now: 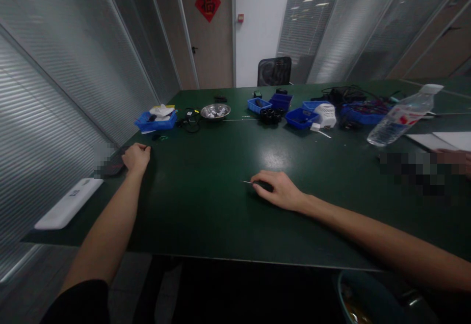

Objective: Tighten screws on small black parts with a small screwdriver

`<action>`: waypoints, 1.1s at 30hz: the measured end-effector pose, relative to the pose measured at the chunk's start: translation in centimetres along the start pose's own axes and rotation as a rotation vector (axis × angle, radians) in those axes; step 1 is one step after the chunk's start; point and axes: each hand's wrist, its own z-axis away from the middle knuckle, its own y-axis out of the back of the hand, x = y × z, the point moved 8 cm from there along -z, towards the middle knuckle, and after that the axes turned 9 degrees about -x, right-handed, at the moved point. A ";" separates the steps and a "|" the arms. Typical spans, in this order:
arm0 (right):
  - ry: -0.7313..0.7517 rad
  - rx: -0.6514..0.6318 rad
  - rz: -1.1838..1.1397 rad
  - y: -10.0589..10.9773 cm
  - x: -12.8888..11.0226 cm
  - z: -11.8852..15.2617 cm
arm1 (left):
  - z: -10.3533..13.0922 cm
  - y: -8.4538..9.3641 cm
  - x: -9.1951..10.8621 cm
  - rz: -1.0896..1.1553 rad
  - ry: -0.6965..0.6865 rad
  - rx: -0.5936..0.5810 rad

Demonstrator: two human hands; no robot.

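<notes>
Near the middle of the green table (206, 211), my right hand (277, 189) rests with thumb and forefinger pinched on a thin metallic object (247, 182), whose tip points left. What kind of object it is cannot be made out. Over at the table's left side, my left hand (137, 157) is closed with its fingers curled in. It lies beside a dark item (116, 166), partly blurred out. Whether anything is inside my left hand is hidden.
Blue baskets (157, 122), a metal bowl (215, 112), black cables (346, 93) and a white device (326, 115) line the back. A clear bottle (403, 118) leans at right, near another person's hand (454, 160). A white box (69, 204) lies front left.
</notes>
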 end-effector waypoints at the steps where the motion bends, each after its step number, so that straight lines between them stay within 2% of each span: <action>1: 0.000 -0.001 -0.001 0.0 0.0 0.0 | 0.0 0.0 0.0 -0.002 0.003 -0.001; 33: -0.003 -0.012 -0.015 0.0 -0.1 0.0 | 0.2 -0.1 0.3 -0.037 -0.013 -0.019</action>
